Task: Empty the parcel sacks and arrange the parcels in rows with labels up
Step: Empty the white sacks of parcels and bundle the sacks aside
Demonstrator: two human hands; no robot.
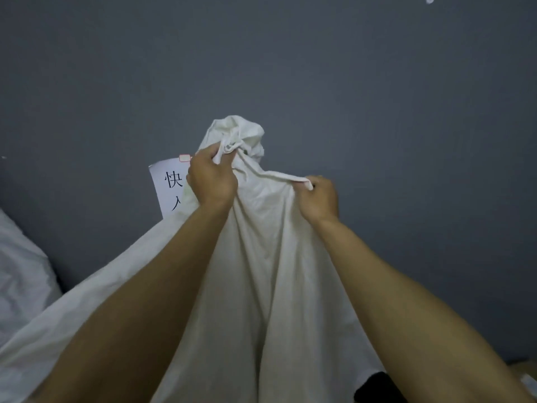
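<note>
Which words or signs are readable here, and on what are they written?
"快" on the white paper sheet on the grey wall, left of the left hand.
Below it a character, maybe "入" or "人", half hidden by the white sack.
No other text is visible.

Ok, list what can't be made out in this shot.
- Sack contents, head view: hidden by its cloth and tied top.
- Paper sign: mostly hidden behind left hand and sack.
- Right hand fingertips: buried in a fold.
- Second white bundle: cut off at the left edge.
</note>
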